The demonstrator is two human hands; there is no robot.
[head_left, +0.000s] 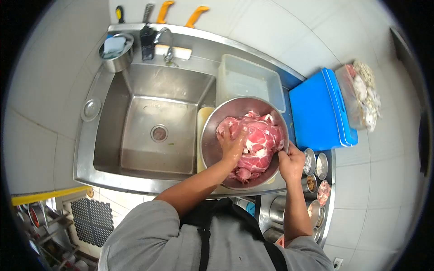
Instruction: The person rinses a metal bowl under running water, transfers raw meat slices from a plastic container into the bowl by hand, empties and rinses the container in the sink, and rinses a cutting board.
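A grey shirt (pixel 167 239) and a dark apron (pixel 226 232) fill the lower edge, with both forearms reaching away from them. The left hand (pixel 232 147) lies on a heap of raw meat (pixel 262 135), its thumb and fingers spread wide against the top pieces. The right hand (pixel 291 163) has its fingers closed on the right rim of the metal bowl (pixel 209 144) that holds the meat. The bowl rests over a yellowish board (pixel 204 114), just right of a steel sink (pixel 158 115) set into the metal table (pixel 86 158). To the right of the bowl, round metal containers (pixel 321 166) of food stand in rows. Just beyond the bowl is a translucent plastic tub (pixel 251 74); to its right, a blue box (pixel 314 113). Farther back, a faucet (pixel 168 54) rises behind the sink, with a metal pot (pixel 118 63) at the left corner. Two orange handles (pixel 165 11) show against the tiled wall (pixel 253 20).
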